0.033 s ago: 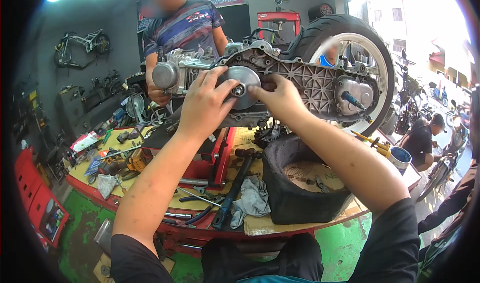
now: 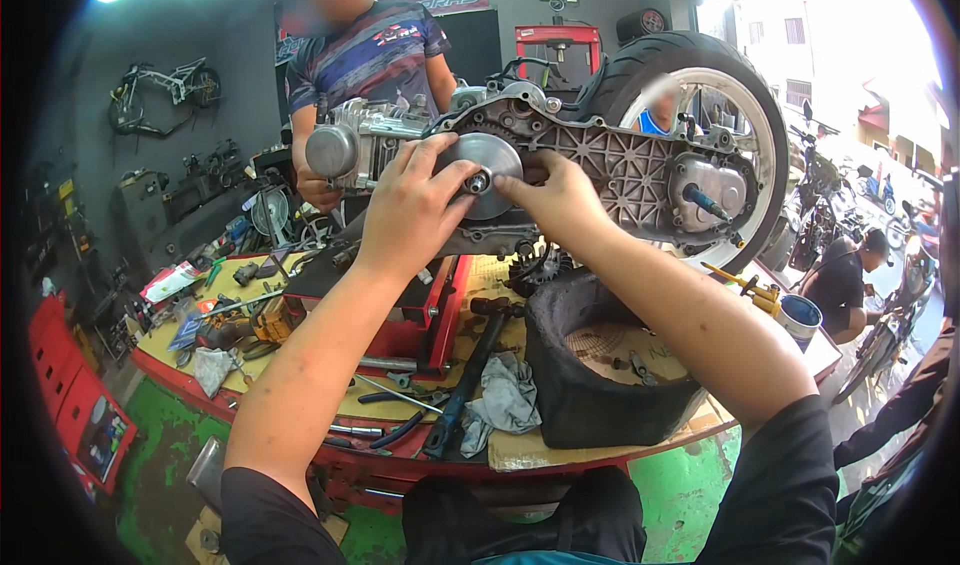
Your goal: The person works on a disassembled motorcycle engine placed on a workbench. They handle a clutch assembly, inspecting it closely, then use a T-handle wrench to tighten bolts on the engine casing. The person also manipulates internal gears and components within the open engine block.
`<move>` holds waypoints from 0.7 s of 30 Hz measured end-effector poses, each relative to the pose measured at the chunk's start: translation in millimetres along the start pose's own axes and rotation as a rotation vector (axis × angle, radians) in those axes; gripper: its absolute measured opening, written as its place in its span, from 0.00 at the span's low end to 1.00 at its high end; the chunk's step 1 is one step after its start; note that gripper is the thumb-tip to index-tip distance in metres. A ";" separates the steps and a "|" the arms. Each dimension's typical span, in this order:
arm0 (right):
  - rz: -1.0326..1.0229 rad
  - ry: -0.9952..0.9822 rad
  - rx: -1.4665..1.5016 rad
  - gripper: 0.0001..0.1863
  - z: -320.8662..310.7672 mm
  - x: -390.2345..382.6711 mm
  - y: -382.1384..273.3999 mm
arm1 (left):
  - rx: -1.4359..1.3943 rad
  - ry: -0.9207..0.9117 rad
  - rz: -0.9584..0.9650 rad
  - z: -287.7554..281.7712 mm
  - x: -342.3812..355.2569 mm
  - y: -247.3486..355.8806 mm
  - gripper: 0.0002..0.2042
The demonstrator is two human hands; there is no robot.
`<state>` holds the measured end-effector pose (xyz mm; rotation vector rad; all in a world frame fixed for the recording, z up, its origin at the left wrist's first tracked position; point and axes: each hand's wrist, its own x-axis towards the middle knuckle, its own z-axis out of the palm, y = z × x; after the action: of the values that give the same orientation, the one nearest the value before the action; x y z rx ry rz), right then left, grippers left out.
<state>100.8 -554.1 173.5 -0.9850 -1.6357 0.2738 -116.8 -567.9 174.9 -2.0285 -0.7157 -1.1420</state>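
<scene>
A round, shiny metal pulley disc sits at the front end of a scooter engine's open side case. My left hand grips the disc's left side, fingers on its rim and thumb and index finger by the central hub. On the right side, my right hand holds the disc with the thumb on its face and the fingers curled behind the edge, partly hidden. To the left of the disc is the finned cylinder with its round cover. A rear wheel is attached behind the case.
Below lie a black rubber tub, a grey rag, a long-handled wrench and a red lift stand on the bench. Several tools clutter its left side. Across the engine stands another person. A paint can is at right.
</scene>
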 end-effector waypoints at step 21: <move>0.266 -0.249 0.221 0.26 -10.0 -2.3 -18.6 | -0.125 0.107 0.033 10.1 -6.3 -8.9 0.20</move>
<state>101.3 -570.5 187.0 -1.0273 -1.6513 0.7668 -121.2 -555.3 168.3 -2.0561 -0.5689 -1.2937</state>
